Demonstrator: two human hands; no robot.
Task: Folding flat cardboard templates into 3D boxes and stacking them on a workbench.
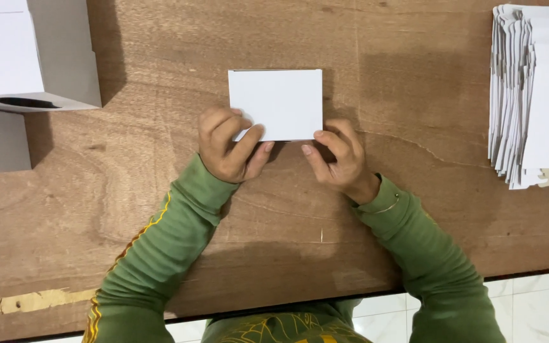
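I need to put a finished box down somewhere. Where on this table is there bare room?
Bare wood lies between the small white box and the stack of flat cartons at right, and left of the left hand below the large white box. The near middle is crowded by both hands; right hand.

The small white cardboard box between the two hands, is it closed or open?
Closed: the small white cardboard box shows one smooth face, no flap raised. Both hands touch its near edge.

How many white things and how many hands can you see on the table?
Small white box under the fingers: 1
Big white box at the left edge: 1
Stack of flat white cards at the right: 1 stack, sheets too many to count
Hands: 2, left hand and right hand
Total: 5
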